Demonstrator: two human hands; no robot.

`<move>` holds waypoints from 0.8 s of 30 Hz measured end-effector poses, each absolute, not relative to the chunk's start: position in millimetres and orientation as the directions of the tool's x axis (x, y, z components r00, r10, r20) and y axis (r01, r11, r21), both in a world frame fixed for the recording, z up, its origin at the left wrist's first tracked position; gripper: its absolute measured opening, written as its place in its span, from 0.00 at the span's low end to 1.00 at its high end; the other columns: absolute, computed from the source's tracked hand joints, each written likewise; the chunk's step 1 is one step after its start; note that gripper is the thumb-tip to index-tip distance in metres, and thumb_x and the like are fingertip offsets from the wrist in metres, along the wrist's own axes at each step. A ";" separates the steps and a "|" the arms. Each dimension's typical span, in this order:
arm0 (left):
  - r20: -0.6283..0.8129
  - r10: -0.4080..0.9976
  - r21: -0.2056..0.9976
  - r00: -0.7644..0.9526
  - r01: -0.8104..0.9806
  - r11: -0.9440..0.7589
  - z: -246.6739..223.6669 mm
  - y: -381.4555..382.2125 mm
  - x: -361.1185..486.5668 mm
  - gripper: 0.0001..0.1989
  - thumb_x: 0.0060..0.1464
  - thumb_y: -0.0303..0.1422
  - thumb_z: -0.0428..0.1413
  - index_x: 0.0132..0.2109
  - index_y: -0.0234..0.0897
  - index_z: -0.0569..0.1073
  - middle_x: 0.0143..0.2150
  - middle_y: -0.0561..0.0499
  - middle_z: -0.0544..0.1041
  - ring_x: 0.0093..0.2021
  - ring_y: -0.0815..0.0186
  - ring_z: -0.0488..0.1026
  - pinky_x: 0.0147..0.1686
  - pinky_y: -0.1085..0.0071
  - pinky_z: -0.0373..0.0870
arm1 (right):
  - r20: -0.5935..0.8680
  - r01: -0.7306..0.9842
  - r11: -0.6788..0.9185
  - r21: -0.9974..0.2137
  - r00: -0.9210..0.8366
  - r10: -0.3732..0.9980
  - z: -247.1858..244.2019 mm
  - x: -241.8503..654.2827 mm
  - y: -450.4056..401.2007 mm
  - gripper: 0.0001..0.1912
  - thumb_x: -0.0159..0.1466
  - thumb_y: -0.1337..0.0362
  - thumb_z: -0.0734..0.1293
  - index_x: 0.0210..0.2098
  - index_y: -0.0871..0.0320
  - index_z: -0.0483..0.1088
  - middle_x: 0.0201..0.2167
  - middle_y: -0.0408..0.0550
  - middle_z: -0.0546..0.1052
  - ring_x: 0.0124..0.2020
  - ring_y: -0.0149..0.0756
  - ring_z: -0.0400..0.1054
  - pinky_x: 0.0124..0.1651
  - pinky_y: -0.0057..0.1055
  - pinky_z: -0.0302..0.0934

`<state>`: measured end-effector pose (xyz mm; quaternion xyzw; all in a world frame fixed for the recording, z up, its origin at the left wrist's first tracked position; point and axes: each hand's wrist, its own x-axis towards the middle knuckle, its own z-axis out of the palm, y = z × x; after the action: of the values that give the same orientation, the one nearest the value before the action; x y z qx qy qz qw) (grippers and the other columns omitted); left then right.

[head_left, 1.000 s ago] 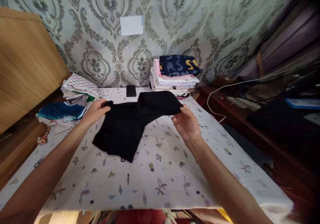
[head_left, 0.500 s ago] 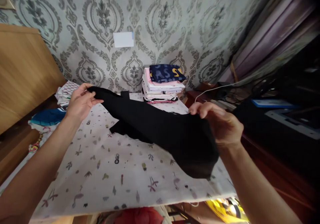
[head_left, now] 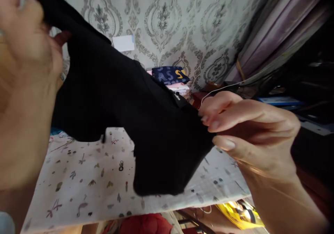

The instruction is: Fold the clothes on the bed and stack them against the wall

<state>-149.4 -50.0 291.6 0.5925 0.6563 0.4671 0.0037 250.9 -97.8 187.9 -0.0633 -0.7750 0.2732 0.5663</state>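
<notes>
A black T-shirt (head_left: 104, 88) hangs stretched between my two hands above the table. My left hand (head_left: 33, 42), large and partly blurred at the upper left, grips one end of the cloth. My right hand (head_left: 250, 133) pinches the other end between thumb and fingers at the right. Near the right hand, a small label (head_left: 178, 97) with pale lettering shows along the shirt's upper edge. A short sleeve-like part droops toward the tablecloth. The shirt hides part of the folded clothes stack (head_left: 171, 74) behind it.
A white patterned cloth (head_left: 101, 188) covers the table. Against the wall stands the folded stack, a navy lettered piece on top. Below the table's front edge lie a red item (head_left: 146, 224) and a yellow bag (head_left: 235, 216). A white cable (head_left: 221, 87) runs at the right.
Both hands have come closer to the camera with the shirt, the left one rising to the upper left. The shirt is spread wider, and its label has come into view.
</notes>
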 end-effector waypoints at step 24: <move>0.208 0.897 0.203 -0.391 0.914 0.352 -11.6 -90.2 -220.8 0.26 0.52 0.48 0.48 0.49 0.32 0.70 0.48 0.35 0.76 0.54 0.44 0.72 0.53 0.52 0.69 | 0.367 0.622 0.745 -0.243 -0.652 0.664 -18.9 305.1 -111.6 0.28 0.64 0.50 0.68 0.61 0.50 0.67 0.62 0.55 0.70 0.66 0.55 0.59 0.66 0.63 0.49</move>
<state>-220.8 -90.2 -11.6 0.5509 0.8215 0.1437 -0.0302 305.1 -111.6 -18.9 -0.3540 -0.9076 0.0478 0.2206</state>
